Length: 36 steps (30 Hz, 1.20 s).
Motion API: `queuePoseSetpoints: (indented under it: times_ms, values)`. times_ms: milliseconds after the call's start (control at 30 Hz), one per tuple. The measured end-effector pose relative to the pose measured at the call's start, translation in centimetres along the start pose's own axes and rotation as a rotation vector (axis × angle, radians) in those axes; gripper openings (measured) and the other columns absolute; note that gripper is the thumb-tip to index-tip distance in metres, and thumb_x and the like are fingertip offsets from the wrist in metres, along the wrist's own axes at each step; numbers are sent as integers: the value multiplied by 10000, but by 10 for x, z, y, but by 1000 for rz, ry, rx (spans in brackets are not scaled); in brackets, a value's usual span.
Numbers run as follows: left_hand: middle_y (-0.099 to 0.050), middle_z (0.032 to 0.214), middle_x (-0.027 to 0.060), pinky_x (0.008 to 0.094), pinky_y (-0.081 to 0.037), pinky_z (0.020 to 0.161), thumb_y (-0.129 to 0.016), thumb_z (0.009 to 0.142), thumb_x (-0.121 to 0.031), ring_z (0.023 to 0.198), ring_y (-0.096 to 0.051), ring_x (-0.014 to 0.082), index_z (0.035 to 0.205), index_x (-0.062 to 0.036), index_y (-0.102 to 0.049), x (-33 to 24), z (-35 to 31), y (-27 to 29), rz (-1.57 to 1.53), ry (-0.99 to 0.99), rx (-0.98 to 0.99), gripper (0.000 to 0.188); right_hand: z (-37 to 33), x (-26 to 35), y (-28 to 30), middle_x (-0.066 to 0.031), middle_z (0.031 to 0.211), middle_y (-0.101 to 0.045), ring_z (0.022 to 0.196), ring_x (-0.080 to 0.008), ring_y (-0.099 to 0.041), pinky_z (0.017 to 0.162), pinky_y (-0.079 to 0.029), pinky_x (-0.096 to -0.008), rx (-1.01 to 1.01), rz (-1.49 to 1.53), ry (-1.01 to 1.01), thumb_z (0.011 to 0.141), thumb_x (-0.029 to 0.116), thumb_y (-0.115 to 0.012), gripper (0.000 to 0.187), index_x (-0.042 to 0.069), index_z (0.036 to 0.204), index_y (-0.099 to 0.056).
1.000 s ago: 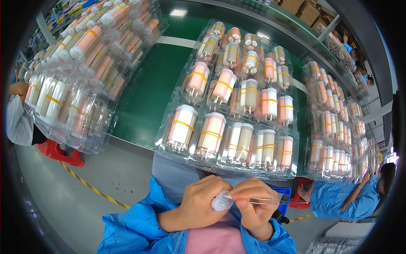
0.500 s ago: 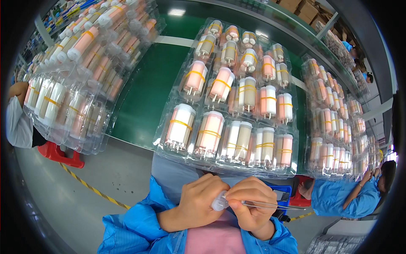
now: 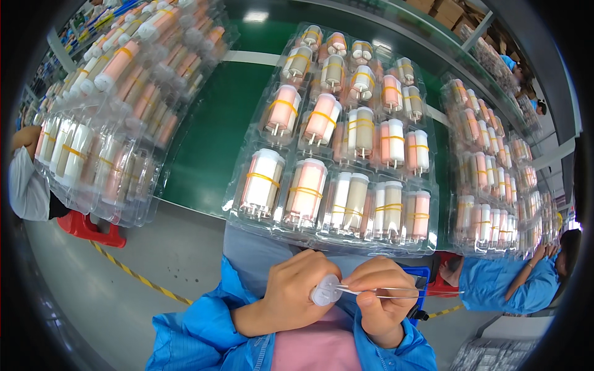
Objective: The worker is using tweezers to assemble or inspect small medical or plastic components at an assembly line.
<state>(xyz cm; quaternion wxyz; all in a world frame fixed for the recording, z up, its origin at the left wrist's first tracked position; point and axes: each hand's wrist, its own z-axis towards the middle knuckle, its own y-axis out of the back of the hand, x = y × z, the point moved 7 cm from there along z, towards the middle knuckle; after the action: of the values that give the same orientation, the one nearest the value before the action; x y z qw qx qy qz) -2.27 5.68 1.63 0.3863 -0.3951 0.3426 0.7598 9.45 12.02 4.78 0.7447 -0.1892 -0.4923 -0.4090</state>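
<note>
My left hand (image 3: 291,290) is wrapped round a small cylindrical part, of which only the round, whitish translucent end (image 3: 325,290) shows. Between the thumb and fingers of my right hand (image 3: 383,295) is a pair of metal tweezers (image 3: 402,293). Their tips touch or nearly touch the edge of the whitish end, and the two legs stick out to the right past my fingers. A thin white sliver lies by the tips; I cannot tell if it is gripped. Both hands are close together in front of my chest, below the near edge of a clear plastic tray (image 3: 396,248).
The tray holds pink, white and grey cylinders in yellow-banded bundles on a green work surface (image 3: 201,133). Similar stacked trays (image 3: 117,210) stand left, others (image 3: 467,250) right. A co-worker in blue (image 3: 507,281) sits right. Red stools (image 3: 93,230) and a blue crate (image 3: 421,275) are below.
My right hand has shifted slightly right, away from my left hand, with the tweezers. The round whitish end now shows more fully, and the tweezer tips have come into sight beside it.
</note>
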Motion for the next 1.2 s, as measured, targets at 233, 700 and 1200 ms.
queuePoseSetpoints:
  times_ms: [233, 700, 1200]
  values:
    - [-537, 672, 60, 336, -414, 481, -695, 676, -29, 576, -531, 242, 761, -58, -572, 0, -1, -1, 22, 4, 15, 153, 3, 1, -6, -128, 801, -676, 672, -251, -642, 605, -507, -311, 36, -51, 25, 759, 26, -711, 114, -2, 855, -656]
    - [-562, 739, 83, 344, -444, 545, -708, 653, -32, 637, -548, 270, 842, -47, -583, 0, -3, -1, 12, 15, 43, 228, 0, 1, -5, -124, 812, -680, 681, -250, -643, 611, -506, -305, 38, -59, 28, 759, 60, -719, 128, 0, 857, -661]
    - [-651, 880, 107, 262, -509, 641, -771, 723, -53, 797, -647, 153, 931, 4, -557, 30, -25, -12, -267, 417, 145, 304, -8, -13, -6, -147, 866, -672, 745, -226, -632, 644, -495, -302, -9, 153, -89, 784, 114, -728, 189, -22, 906, -676]
